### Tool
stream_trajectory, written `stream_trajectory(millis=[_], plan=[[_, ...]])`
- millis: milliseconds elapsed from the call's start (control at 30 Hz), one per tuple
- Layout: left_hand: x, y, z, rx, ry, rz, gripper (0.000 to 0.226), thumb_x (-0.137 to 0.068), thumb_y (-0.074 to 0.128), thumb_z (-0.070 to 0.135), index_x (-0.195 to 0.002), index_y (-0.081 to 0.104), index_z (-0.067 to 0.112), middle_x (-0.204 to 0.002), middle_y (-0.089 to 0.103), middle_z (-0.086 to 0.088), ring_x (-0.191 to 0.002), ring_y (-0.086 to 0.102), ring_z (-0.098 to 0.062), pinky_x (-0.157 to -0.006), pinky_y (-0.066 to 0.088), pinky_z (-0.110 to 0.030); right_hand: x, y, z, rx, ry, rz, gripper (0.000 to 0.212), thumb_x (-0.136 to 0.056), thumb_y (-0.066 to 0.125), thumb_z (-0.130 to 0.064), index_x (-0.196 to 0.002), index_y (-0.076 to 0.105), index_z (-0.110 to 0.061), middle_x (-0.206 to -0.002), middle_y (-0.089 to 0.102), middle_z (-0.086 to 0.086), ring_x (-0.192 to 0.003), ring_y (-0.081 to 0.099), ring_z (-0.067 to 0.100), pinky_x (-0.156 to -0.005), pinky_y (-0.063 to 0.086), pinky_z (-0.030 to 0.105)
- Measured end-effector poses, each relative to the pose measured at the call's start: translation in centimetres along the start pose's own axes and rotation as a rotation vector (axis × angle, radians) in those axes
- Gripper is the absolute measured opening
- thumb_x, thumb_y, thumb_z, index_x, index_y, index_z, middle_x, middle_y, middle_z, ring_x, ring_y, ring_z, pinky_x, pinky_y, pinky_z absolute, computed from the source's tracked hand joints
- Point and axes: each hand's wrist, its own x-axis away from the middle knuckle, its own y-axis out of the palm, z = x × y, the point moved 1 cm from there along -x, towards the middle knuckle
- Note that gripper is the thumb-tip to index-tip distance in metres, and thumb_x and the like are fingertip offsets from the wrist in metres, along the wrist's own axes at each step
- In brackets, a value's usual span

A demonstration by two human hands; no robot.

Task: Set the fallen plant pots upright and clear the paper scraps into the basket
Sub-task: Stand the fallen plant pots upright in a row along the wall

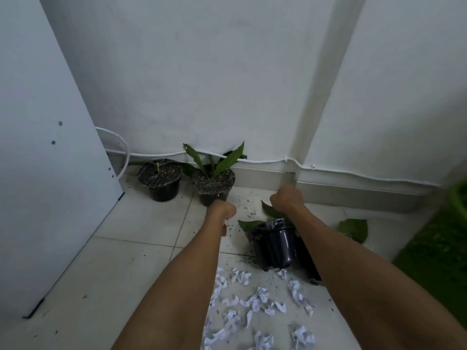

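Note:
Two black plant pots stand upright by the wall, one with a short stem (160, 183) and one with long green leaves (213, 185). A third black pot (275, 246) lies on its side on the tiles, its leaves pointing at the wall. Right of it, my right forearm partly hides another dark pot (309, 263). My left hand (222, 210) is curled into a fist just in front of the leafy upright pot. My right hand (286, 198) is also a fist, hovering over the fallen pot's leaves. Nothing shows in either hand. Crumpled white paper scraps (252, 299) litter the floor nearby.
A green basket's rim (460, 198) shows at the right edge, above a green mat (429, 253). A loose green leaf (353, 228) lies near the mat. Soil crumbs dot the tiles. A white panel (50, 173) stands at the left; a white cable (252, 160) runs along the skirting.

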Motion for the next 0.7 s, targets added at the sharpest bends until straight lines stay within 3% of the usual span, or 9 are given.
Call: stream_trajectory(millis=[67,133,200,267,333,433,500,600,700], plan=[[0.9,1.9,0.0,-0.026,-0.041,-0.027,0.049,-0.1,0.052,0.027,-0.135,0.048,-0.006,-0.128,0.06,-0.024,-0.095,0.07,-0.034,-0.08,0.061,-0.041,0.5,-0.6,2.1,0.048,0.057,-0.048,0.029,-0.09,0.053,-0.02,-0.109,0.06,0.001,-0.106,0.062,0.014,-0.086,0.057,0.028,-0.068,0.041,0.028],[1.6,3.5,-0.1,-0.056,-0.098,-0.087,0.051,-0.101,0.052,0.03,-0.133,0.049,-0.008,-0.129,0.061,-0.025,-0.105,0.071,-0.033,-0.086,0.061,-0.039,0.9,-0.7,3.9,0.072,0.12,-0.129,0.036,-0.091,0.054,-0.026,-0.115,0.058,0.0,-0.102,0.063,0.012,-0.083,0.061,0.027,-0.066,0.045,0.028],[2.3,4.6,-0.2,-0.064,-0.136,-0.163,0.048,-0.101,0.051,0.028,-0.129,0.051,-0.011,-0.128,0.062,-0.025,-0.109,0.07,-0.032,-0.079,0.062,-0.038,1.3,-0.6,5.0,0.02,0.177,-0.155,0.025,-0.087,0.054,-0.021,-0.099,0.058,0.0,-0.082,0.058,0.011,-0.066,0.06,0.026,-0.061,0.053,0.032],[2.7,5.1,-0.2,-0.005,-0.13,-0.211,0.034,-0.101,0.049,0.021,-0.111,0.058,-0.01,-0.119,0.067,-0.024,-0.098,0.073,-0.031,-0.071,0.061,-0.037,1.2,-0.5,5.5,-0.037,0.176,-0.125,0.015,-0.084,0.054,-0.017,-0.081,0.053,-0.002,-0.078,0.057,0.012,-0.062,0.059,0.026,-0.064,0.06,0.037],[3.0,5.2,-0.1,0.085,-0.12,-0.225,0.026,-0.1,0.049,0.017,-0.092,0.06,-0.005,-0.104,0.069,-0.023,-0.084,0.072,-0.031,-0.067,0.061,-0.035,1.1,-0.5,5.6,-0.074,0.151,-0.118,0.013,-0.083,0.053,-0.014,-0.076,0.05,-0.004,-0.078,0.056,0.011,-0.063,0.063,0.028,-0.066,0.062,0.041],[3.1,5.0,-0.3,0.165,-0.119,-0.203,0.022,-0.099,0.053,0.016,-0.092,0.058,-0.003,-0.098,0.065,-0.02,-0.071,0.068,-0.029,-0.057,0.06,-0.032,1.6,-0.5,5.4,-0.105,0.136,-0.115,0.013,-0.082,0.053,-0.013,-0.073,0.051,-0.004,-0.075,0.057,0.011,-0.058,0.064,0.029,-0.049,0.059,0.034],[2.8,4.6,-0.4,0.198,-0.123,-0.203,0.018,-0.098,0.055,0.012,-0.091,0.058,-0.004,-0.096,0.063,-0.02,-0.069,0.067,-0.027,-0.062,0.061,-0.032,1.7,-0.4,5.2,-0.093,0.119,-0.11,0.014,-0.081,0.052,-0.014,-0.07,0.05,-0.006,-0.075,0.058,0.011,-0.055,0.063,0.027,-0.041,0.05,0.027],[2.4,3.8,-0.1,0.234,-0.106,-0.198,0.016,-0.098,0.055,0.009,-0.097,0.055,-0.006,-0.094,0.06,-0.021,-0.071,0.065,-0.026,-0.077,0.059,-0.037,1.5,-0.3,4.8,-0.135,0.132,-0.09,0.014,-0.082,0.054,-0.014,-0.071,0.052,-0.005,-0.076,0.061,0.012,-0.061,0.066,0.029,-0.049,0.055,0.031],[2.7,2.9,0.8,0.275,-0.026,-0.173,0.008,-0.097,0.054,0.004,-0.096,0.053,-0.003,-0.097,0.06,-0.02,-0.069,0.065,-0.024,-0.066,0.062,-0.031,1.0,-0.1,4.6,-0.229,0.18,-0.03,0.015,-0.083,0.056,-0.013,-0.071,0.054,-0.004,-0.074,0.062,0.011,-0.067,0.068,0.03,-0.063,0.062,0.038]])
